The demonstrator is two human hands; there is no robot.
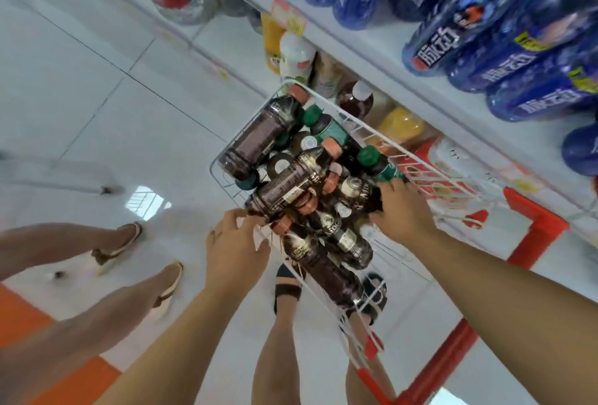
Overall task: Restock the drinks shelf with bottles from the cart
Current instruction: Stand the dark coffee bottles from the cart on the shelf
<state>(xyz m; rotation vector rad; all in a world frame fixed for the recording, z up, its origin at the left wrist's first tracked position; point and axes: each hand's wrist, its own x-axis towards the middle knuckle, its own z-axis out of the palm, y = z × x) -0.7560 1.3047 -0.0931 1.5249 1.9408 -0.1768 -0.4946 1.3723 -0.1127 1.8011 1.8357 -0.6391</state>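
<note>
Reaches down with both arms into the cart, a white wire basket on a red frame, parked just beside the shelf. Inside, heaped every way, dark bottles with brown caps and a few with green caps, some upright, most lying across one another. Has the left hand at the near left side of the heap, fingers bent, tips touching the base of the top bottle, itself tilted across the pile with its brown cap toward the shelf; cannot tell whether gripped or only touched. Has the right hand further in on the shelf side, seen from the back, fingers curled down over a dark labelled bottle, thumb under it, apparently clasping it. Just beyond the knuckles, a green-capped bottle. On the shelf above, a row of blue bottles with white lettering; on the lower tier behind the cart, orange, white and brown drinks. Below the basket, own feet in black sandals on the white tiled floor. At left, another person's legs in tan sandals, well apart from the cart. In the near left corner, an orange strip on the floor.
</note>
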